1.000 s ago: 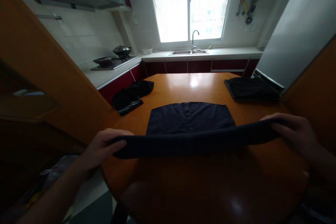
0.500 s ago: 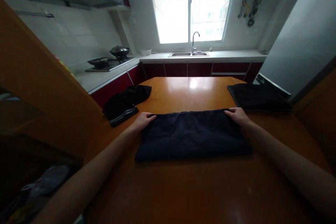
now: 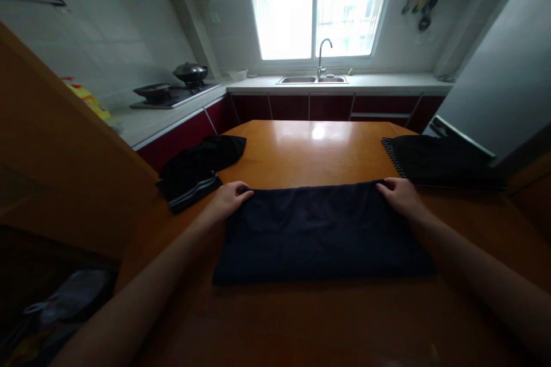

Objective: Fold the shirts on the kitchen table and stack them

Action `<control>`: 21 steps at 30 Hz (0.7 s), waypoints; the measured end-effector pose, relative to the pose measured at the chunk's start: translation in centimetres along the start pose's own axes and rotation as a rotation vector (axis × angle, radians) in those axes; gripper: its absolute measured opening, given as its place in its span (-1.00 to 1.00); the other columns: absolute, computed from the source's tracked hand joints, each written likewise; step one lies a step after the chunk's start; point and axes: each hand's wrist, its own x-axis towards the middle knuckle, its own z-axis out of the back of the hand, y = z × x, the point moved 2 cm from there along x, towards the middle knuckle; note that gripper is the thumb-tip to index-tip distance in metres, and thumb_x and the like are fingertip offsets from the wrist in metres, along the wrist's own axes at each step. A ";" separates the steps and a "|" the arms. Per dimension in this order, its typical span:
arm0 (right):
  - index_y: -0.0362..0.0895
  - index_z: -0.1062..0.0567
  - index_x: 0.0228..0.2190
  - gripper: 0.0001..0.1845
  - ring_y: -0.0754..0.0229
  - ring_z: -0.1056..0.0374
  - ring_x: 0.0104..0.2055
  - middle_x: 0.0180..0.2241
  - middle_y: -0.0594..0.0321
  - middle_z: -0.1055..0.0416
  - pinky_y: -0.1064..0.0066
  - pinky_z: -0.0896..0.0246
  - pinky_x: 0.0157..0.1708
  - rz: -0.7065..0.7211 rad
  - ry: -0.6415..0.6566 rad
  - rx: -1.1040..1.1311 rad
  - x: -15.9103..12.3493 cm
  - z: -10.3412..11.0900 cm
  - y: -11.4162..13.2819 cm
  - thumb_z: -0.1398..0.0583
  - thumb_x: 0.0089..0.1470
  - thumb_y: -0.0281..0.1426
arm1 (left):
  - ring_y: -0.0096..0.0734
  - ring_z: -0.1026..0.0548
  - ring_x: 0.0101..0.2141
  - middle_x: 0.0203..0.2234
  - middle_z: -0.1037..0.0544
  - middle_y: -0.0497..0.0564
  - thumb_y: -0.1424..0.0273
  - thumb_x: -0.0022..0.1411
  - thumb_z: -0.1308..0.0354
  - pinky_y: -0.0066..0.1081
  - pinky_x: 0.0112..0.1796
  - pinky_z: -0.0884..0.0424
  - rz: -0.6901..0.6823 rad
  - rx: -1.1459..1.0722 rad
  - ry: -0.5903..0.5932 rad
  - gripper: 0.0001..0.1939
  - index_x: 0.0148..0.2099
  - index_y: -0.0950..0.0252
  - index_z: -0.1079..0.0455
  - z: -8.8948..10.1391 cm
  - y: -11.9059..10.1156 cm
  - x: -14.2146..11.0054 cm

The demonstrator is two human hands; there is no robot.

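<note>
A dark navy garment (image 3: 318, 232) lies folded into a flat rectangle on the wooden table (image 3: 318, 149). My left hand (image 3: 228, 199) rests on its far left corner, fingers curled over the edge of the cloth. At the far right corner my right hand (image 3: 400, 198) pinches the cloth in the same way. Both forearms reach in from the near edge on either side of the garment.
A crumpled black garment with pale stripes (image 3: 196, 172) hangs over the table's left edge. A folded dark garment (image 3: 439, 160) lies at the right rear. Behind are a counter with a sink (image 3: 312, 79), a stove with a wok (image 3: 172, 92), and a window.
The near edge that my hands held up has been carried forward and laid onto the far half, folding the garment. My hands now sit at the far corners.
</note>
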 end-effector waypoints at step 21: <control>-0.24 -0.11 0.36 -0.37 -0.04 0.22 0.46 0.42 -0.04 0.08 -0.14 0.29 0.34 0.393 0.220 -0.301 -6.7 -9.5 13.5 0.11 0.32 -0.36 | -0.17 0.10 0.41 0.43 0.04 0.18 0.36 0.45 0.28 0.02 0.32 0.06 -0.370 0.395 0.065 -0.39 0.46 0.44 0.04 -13.6 -14.2 -4.9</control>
